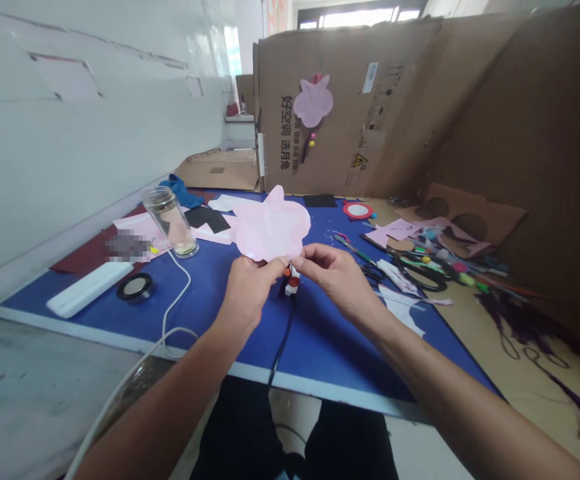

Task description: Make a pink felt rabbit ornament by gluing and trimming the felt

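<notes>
A pink paper cutout with a scalloped outline, a pointed top and a paler centre is held up above the blue table. My left hand pinches its lower edge, thumb in front. At the cutout's lower right edge, my right hand has thumb and forefinger closed together, close to my left thumb. What lies between those right fingertips is too small to make out. Just below the fingertips are small red and white pieces, and a dark cord runs from there down over the table's front edge.
A similar pink cutout hangs on the cardboard box behind. On the left are a glass cup, black tape, a white bar and a white cable. Black-handled scissors and paper scraps crowd the right.
</notes>
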Available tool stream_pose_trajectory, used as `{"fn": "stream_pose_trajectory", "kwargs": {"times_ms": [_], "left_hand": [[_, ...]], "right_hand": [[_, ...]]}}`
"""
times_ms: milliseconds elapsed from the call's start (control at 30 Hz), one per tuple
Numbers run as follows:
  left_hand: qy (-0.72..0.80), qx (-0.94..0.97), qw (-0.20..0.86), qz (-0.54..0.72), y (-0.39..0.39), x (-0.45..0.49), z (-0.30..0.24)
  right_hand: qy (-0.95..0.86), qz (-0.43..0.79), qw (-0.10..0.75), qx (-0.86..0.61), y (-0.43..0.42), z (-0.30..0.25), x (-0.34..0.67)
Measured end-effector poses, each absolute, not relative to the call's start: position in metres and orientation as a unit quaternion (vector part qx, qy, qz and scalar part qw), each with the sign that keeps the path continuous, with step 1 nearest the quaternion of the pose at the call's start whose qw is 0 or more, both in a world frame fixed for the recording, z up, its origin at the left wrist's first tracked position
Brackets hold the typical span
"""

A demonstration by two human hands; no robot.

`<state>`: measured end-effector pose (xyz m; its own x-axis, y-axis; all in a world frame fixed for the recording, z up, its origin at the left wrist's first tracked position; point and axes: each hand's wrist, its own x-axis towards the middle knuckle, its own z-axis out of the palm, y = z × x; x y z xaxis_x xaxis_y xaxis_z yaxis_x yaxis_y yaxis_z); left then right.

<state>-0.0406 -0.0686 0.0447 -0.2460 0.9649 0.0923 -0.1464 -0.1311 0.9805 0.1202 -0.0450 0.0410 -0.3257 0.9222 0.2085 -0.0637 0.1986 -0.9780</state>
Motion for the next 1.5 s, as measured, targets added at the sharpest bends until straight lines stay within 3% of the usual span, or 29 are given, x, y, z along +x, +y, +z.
{"fn": "stream_pose_trajectory", "kwargs": {"times_ms": [400,600,733,833,1067,1367,1500], "left_hand": [[0.493,0.4,0.433,0.64,-0.082,-0.038,0.031],[0.511,0.4,0.426,0.63,-0.087,-0.039,0.023],[0.477,0.425,0.47,0.609,-0.097,-0.046,0.021],[0.455,0.449,0.503,0.582,-0.107,-0.064,0.023],[0.548,0.389,0.457,0.583,-0.125,-0.127,0.014],[0.476,0.325,0.603,0.551,-0.12,-0.134,0.011],[0.503,0.281,0.578,0.578,-0.113,-0.147,0.017]], "right_hand": [[-0.622,0.533,0.452,-0.352,-0.052,0.038,0.112],[-0.664,0.475,0.437,-0.378,-0.052,0.031,0.109],[-0.686,0.456,0.421,-0.38,-0.054,0.028,0.113],[-0.694,0.445,0.403,-0.398,-0.06,0.04,0.13],[-0.762,0.329,0.31,-0.463,-0.08,0.083,0.186],[-0.767,0.442,0.214,-0.413,-0.071,0.069,0.15],[-0.782,0.459,0.18,-0.381,-0.042,0.051,0.106]]}}
